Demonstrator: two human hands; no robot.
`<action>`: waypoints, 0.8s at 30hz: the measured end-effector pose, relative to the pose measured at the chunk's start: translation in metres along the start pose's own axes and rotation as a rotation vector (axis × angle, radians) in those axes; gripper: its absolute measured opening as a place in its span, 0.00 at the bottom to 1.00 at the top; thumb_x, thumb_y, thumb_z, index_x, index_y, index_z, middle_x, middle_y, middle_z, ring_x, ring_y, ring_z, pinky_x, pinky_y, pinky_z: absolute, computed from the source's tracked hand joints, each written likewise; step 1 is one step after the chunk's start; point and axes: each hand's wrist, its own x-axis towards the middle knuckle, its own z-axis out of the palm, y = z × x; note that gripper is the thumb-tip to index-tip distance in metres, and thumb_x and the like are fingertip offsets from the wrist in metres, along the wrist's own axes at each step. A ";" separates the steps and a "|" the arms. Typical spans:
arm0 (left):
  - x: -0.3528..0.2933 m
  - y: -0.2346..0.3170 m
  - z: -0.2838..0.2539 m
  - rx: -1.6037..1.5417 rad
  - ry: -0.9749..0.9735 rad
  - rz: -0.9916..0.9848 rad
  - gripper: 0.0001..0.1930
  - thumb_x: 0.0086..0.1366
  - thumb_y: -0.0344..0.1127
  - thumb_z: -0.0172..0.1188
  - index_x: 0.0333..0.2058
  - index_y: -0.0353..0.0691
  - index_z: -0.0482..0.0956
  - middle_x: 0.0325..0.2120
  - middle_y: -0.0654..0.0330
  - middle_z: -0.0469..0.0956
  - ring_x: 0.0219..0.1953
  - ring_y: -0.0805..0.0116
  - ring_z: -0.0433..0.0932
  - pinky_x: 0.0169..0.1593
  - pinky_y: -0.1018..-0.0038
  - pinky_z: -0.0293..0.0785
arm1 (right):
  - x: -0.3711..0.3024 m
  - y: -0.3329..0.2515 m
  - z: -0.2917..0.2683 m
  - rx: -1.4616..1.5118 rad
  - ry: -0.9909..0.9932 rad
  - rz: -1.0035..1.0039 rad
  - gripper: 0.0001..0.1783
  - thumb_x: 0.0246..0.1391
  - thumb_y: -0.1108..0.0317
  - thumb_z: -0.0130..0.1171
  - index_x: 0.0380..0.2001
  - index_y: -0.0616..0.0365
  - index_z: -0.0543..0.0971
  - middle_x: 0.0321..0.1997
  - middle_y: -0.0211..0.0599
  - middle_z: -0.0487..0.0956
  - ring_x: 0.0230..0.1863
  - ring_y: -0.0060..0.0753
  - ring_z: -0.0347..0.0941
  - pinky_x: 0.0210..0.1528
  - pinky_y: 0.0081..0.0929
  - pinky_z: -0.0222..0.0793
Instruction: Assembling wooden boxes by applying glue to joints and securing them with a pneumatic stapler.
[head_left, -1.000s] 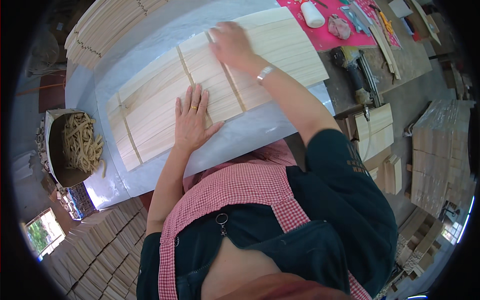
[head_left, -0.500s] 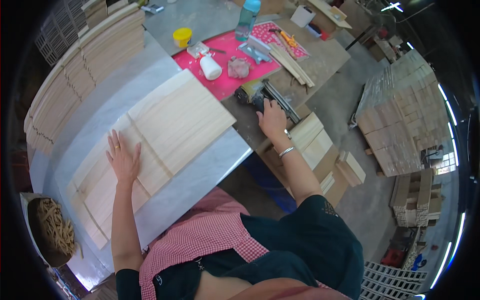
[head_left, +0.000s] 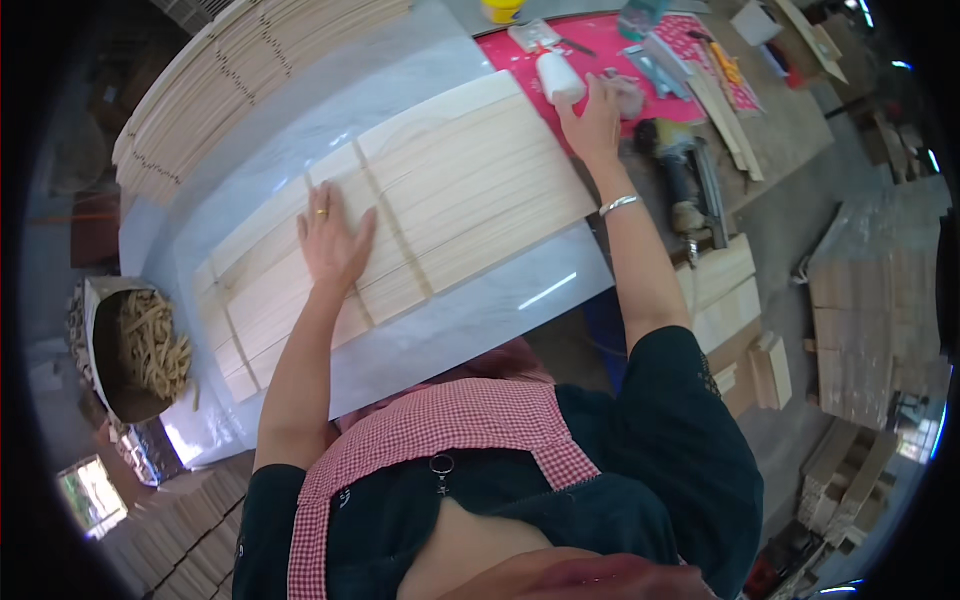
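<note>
A pale wooden panel of joined boards [head_left: 470,150] lies on the light marbled tabletop, with darker strips running across it. My left hand [head_left: 335,240] rests flat on the panel, fingers stretched, a ring on one. My right hand [head_left: 592,128] is over the pink sheet [head_left: 510,55] beyond the panel's right end, between a white squeeze bottle [head_left: 560,78] and a crumpled rag [head_left: 627,95]. Its thumb and forefinger are apart near the bottle's lower end; nothing shows held. To its right, a nail gun [head_left: 675,175] lies on the brown table.
Stacked boards [head_left: 260,60] stand at the back left. A bin of wood offcuts [head_left: 100,345] sits at the table's left end. Thin wood strips [head_left: 728,125], a yellow tub [head_left: 502,10] and a blue bottle [head_left: 640,18] are at the back. Wrapped stacks [head_left: 875,300] stand to the right.
My right hand has let go of the nail gun and moved left and away from me to the white bottle and rag. My left hand stays on the panel. The view has shifted.
</note>
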 end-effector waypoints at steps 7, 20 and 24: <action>-0.008 -0.008 -0.002 0.005 -0.010 -0.010 0.40 0.71 0.59 0.50 0.70 0.33 0.61 0.71 0.51 0.61 0.76 0.53 0.52 0.75 0.51 0.46 | 0.020 -0.023 0.045 -0.019 -0.224 0.247 0.36 0.54 0.47 0.68 0.56 0.66 0.73 0.54 0.59 0.76 0.52 0.59 0.76 0.56 0.43 0.74; -0.009 -0.011 0.003 -0.018 0.033 -0.001 0.41 0.70 0.60 0.51 0.69 0.31 0.61 0.71 0.47 0.59 0.75 0.51 0.54 0.75 0.52 0.46 | -0.001 -0.003 -0.015 0.780 0.153 0.392 0.37 0.52 0.49 0.73 0.54 0.66 0.72 0.50 0.54 0.78 0.43 0.43 0.78 0.45 0.37 0.80; -0.009 -0.015 0.010 0.010 0.040 0.002 0.42 0.70 0.60 0.51 0.69 0.30 0.61 0.72 0.47 0.57 0.75 0.50 0.53 0.75 0.53 0.46 | -0.012 -0.013 -0.024 0.822 -0.003 0.661 0.38 0.52 0.48 0.73 0.53 0.68 0.72 0.51 0.55 0.77 0.42 0.43 0.79 0.35 0.30 0.81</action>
